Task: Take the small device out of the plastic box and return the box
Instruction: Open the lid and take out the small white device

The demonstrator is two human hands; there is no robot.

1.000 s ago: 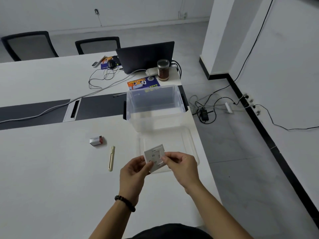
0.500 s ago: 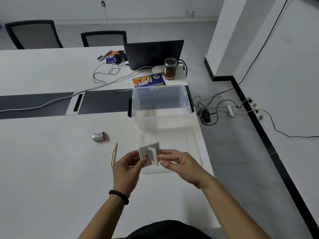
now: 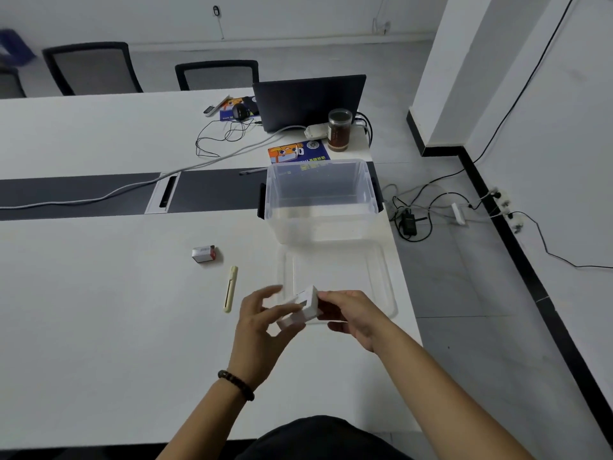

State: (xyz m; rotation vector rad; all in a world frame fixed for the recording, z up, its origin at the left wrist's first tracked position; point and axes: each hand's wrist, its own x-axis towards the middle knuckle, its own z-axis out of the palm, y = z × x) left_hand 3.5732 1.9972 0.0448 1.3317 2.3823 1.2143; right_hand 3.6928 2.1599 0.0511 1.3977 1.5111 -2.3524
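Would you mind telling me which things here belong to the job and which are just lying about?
Belongs to the job:
small white device, held by left hand and right hand
clear plastic box
lid

Lying about:
laptop
jar
small carton
cream cutter

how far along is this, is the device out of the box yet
Done: the clear plastic box stands open and looks empty, its lid flat on the table in front of it. In hand: the small white device is held above the table by both the left hand and the right hand. Left: closing the box and returning it; it is untouched now.
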